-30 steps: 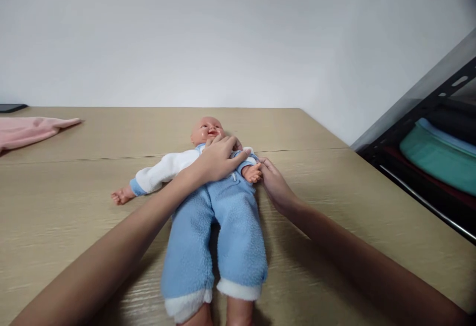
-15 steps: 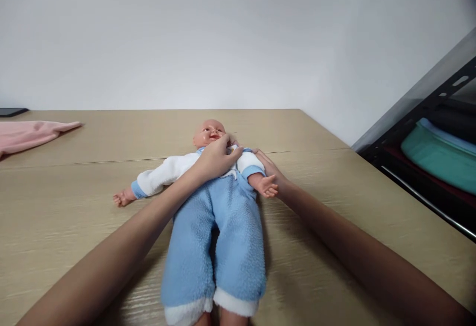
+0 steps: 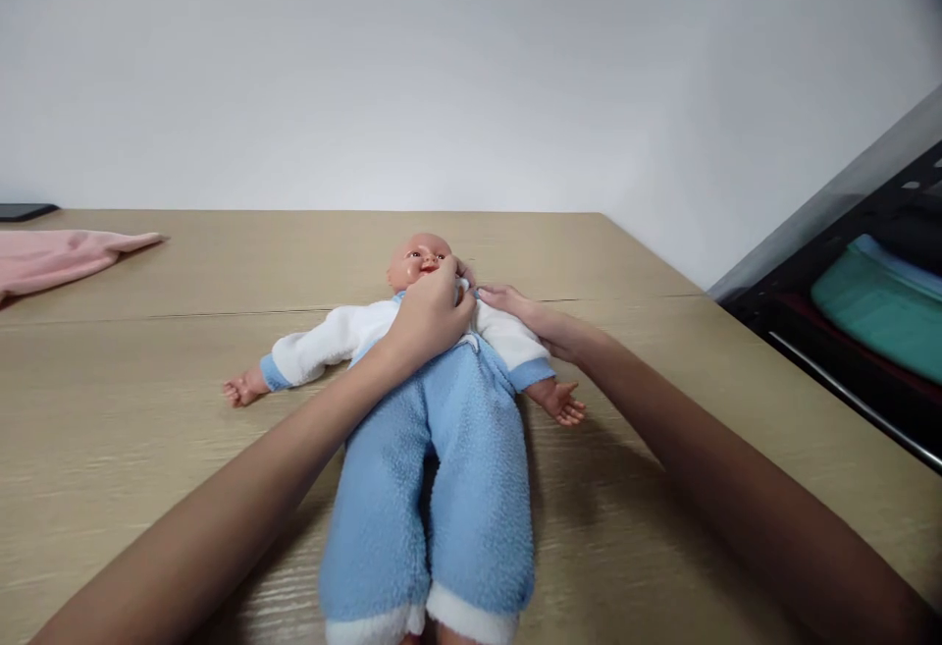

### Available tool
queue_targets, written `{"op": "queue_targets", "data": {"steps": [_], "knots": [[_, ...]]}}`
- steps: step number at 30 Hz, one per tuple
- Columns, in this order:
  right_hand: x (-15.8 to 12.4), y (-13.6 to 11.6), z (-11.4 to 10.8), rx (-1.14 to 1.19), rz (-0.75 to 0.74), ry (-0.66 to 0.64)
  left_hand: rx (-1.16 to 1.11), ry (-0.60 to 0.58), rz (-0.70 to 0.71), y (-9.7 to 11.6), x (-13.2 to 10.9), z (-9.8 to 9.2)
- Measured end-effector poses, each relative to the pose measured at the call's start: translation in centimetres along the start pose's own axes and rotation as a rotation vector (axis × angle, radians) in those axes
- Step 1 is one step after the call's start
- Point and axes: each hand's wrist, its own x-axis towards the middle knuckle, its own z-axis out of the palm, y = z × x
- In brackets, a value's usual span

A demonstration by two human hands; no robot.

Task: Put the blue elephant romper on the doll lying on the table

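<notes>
The baby doll [image 3: 460, 395] lies on its back on the wood-grain surface [image 3: 640, 277], just toward 6 o'clock from the centre of the view, head toward 12 o'clock and legs toward 6 o'clock. The left hand [image 3: 433, 311] rests on the upper chest below the doll's chin, fingers curled and thumb apart from them, and the right hand [image 3: 541, 319] lies along the outer side of the white sleeve [image 3: 507, 333] that points toward 4 o'clock, fingertips at the shoulder; whether either is clamped on the clothing cannot be told. A pink cloth [image 3: 59, 260] lies at 9 o'clock, and a folded green cloth [image 3: 879, 306] sits on the black rack [image 3: 751, 303] at 3 o'clock.
</notes>
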Motion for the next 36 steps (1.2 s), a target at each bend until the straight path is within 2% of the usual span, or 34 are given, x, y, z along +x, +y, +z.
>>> {"op": "queue_targets", "data": {"steps": [4, 5, 8, 13, 16, 19, 21, 22, 25, 26, 29, 32, 36], "knots": [[-2.4, -1.9, -4.8, -0.363, -0.022, -0.397, 0.061, 0.035, -0.015, 0.1, -0.2, -0.1], [-3.0, -2.0, -5.7, -0.476, -0.047, -0.418, 0.074, 0.045, -0.018, 0.1, -0.3, -0.1], [-4.5, -1.6, -7.1, -0.735, -0.121, -0.361, 0.089, 0.061, -0.013, -0.1, -0.4, 0.1], [-5.2, 1.0, -7.4, -0.827, -0.141, -0.248, 0.049, 0.050, -0.024, -0.3, -0.3, 0.1], [-5.4, 1.9, -7.5, -0.912, -0.232, -0.116, -0.004, 0.019, 0.004, 0.0, -0.7, -0.8], [-6.1, 1.4, -5.9, -0.951, -0.404, 0.081, -0.048, -0.005, 0.092, -0.1, -2.2, -2.6], [-6.8, 0.5, -3.6, -0.886, -0.503, 0.164, -0.069, 0.057, 0.099, -1.0, -4.2, -3.8], [-7.2, 0.0, -2.2, -0.808, -0.524, 0.152, -0.080, 0.102, 0.077, -1.7, -5.5, -4.4], [-7.9, -0.6, 1.4, -0.429, -0.371, 0.016, -0.169, 0.246, -0.098, -4.2, -9.5, -5.4], [-7.9, -0.5, 2.2, -0.312, -0.285, -0.008, -0.231, 0.242, -0.195, -4.8, -10.6, -5.6], [-7.3, 0.4, 2.9, -0.092, -0.051, -0.067, -0.301, 0.141, -0.374, -5.8, -13.0, -6.2], [-6.4, 1.5, 2.6, 0.127, 0.068, -0.151, -0.226, -0.002, -0.372, -5.5, -13.5, -6.8], [-6.2, 2.2, 3.2, 0.509, 0.109, -0.007, -0.222, -0.088, -0.367, -5.1, -13.3, -7.3]]}}
